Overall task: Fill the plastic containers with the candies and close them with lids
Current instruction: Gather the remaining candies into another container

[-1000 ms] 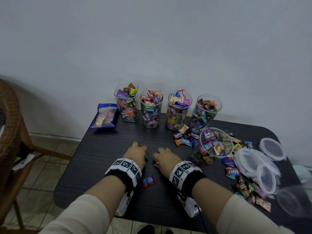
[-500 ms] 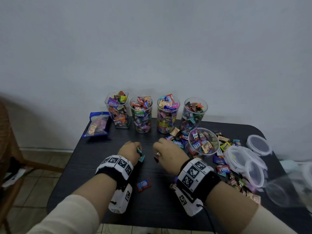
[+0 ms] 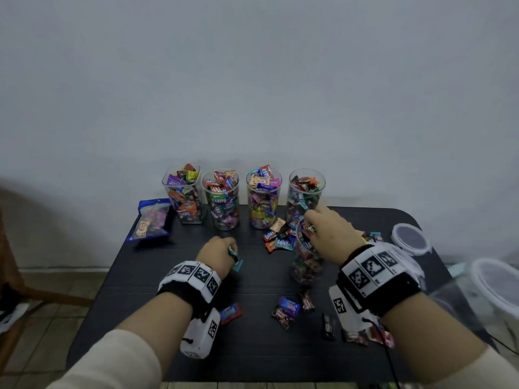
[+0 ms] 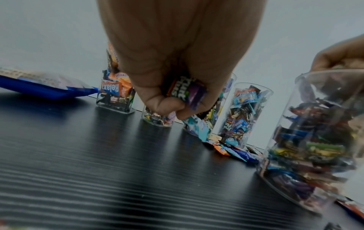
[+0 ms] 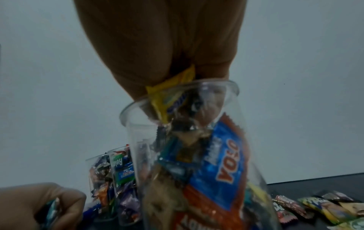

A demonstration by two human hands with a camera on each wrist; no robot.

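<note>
The right hand (image 3: pixel 332 237) sits directly over the mouth of the near container (image 3: pixel 306 256), fingers bunched around a few candies (image 5: pixel 173 95) (a yellow wrapper pokes out) with their tips just inside the rim. The left hand (image 3: pixel 217 255), fisted on its own candies (image 4: pixel 185 95), is to the container's left, farther off. The container stands upright, clear, nearly full, lidless.

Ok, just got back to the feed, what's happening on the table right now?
A person is filling clear containers with wrapped candies. The right hand is over the near container, putting candies in at its mouth. The left hand grips a few more candies. Four full containers stand at the back without lids, and the lids lie at the right.
</note>
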